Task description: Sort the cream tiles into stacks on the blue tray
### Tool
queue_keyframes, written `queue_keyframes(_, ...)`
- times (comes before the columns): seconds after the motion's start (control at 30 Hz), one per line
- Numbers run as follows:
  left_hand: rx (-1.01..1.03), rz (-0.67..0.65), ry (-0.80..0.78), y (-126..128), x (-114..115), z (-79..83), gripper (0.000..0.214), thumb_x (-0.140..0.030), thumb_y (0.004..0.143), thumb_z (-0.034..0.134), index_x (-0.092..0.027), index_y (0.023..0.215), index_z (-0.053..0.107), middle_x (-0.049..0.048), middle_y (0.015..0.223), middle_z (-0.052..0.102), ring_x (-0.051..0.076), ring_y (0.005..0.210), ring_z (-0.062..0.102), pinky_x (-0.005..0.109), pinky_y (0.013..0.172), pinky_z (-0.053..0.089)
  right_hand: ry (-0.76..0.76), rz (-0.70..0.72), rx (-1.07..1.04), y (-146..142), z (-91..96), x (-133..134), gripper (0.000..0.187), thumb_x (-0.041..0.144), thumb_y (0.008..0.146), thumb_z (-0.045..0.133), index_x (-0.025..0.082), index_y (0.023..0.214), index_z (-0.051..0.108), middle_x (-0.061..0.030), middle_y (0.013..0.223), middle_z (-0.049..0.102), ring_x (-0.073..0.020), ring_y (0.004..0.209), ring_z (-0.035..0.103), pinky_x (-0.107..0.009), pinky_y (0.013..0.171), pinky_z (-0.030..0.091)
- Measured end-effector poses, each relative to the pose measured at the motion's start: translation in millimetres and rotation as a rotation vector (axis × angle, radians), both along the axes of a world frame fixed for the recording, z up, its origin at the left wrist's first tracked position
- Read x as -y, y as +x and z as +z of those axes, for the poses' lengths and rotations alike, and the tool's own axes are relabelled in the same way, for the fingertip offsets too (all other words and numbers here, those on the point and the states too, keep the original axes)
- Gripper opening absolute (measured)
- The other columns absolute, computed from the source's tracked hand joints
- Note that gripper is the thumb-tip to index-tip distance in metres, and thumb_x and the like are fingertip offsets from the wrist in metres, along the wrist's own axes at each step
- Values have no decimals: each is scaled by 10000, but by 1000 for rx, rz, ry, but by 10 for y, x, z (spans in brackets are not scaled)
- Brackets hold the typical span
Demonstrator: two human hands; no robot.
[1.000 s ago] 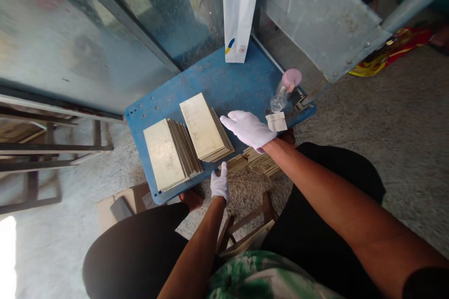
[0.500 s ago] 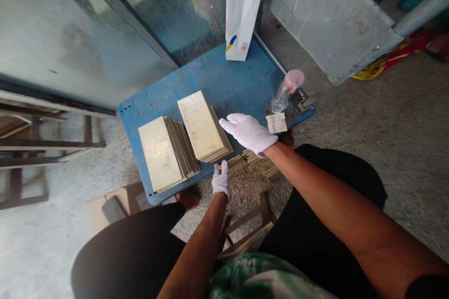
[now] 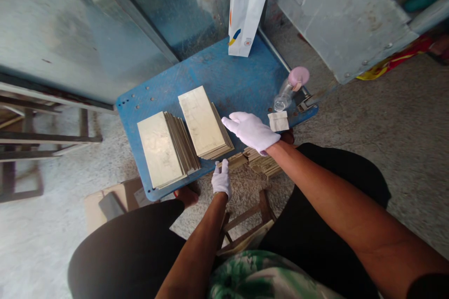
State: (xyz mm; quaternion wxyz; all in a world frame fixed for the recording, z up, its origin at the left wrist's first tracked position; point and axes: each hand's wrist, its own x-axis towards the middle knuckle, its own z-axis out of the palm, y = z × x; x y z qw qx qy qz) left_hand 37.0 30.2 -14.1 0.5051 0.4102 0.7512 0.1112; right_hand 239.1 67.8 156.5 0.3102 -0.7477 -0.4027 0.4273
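Observation:
Both my hands wear white gloves. My right hand (image 3: 251, 131) hovers flat and open over the blue table (image 3: 231, 81), just right of a stack of pale rectangular plates (image 3: 202, 120). A second, fanned stack of the same plates (image 3: 162, 147) lies further left. My left hand (image 3: 220, 179) is lower, below the table's front edge, with its fingers reaching to a pile of plates (image 3: 257, 160) under the table; its fingertips are hidden, so I cannot tell its grip.
A small folded cloth (image 3: 278, 121), a clear bottle with a pink cap (image 3: 290, 87) and a white paper bag (image 3: 248, 4) stand on the table. A cardboard box (image 3: 108, 202) sits on the floor at left, a wooden stool (image 3: 245, 226) between my knees.
The view has shifted slightly. My left hand has crept up a little toward the table edge; my right hand stays over the table.

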Motion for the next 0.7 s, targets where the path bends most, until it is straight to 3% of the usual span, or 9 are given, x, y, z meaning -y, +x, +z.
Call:
queue_keyframes(0.3, 2, -44, -17, -13, -24, 49, 559, -485, 870, 538, -185, 1341, 514, 61, 1418, 485, 157, 1270, 482, 163, 1024, 356, -5, -2, -14, -9, -18, 3, 368, 468, 908, 440, 210, 648, 402, 41, 604, 461, -110, 596, 385, -248, 614, 295)
queue_keyframes(0.5, -68, -77, -23, -27, -50, 109, 679, -582, 826, 543, -168, 1361, 493, 95, 1411, 487, 208, 1310, 437, 236, 1088, 294, -24, 4, -13, -21, -9, -2, 359, 451, 915, 439, 207, 652, 416, 37, 613, 484, -110, 597, 397, -246, 611, 297)
queue_keyframes(0.7, -242, -187, 22, -42, -49, 180, 737, -654, 790, 525, -221, 1383, 470, 122, 1260, 617, 269, 1198, 544, 352, 1032, 375, -44, 12, 8, -50, -13, -9, 337, 443, 916, 445, 199, 685, 471, 15, 665, 535, -114, 626, 427, -240, 623, 316)
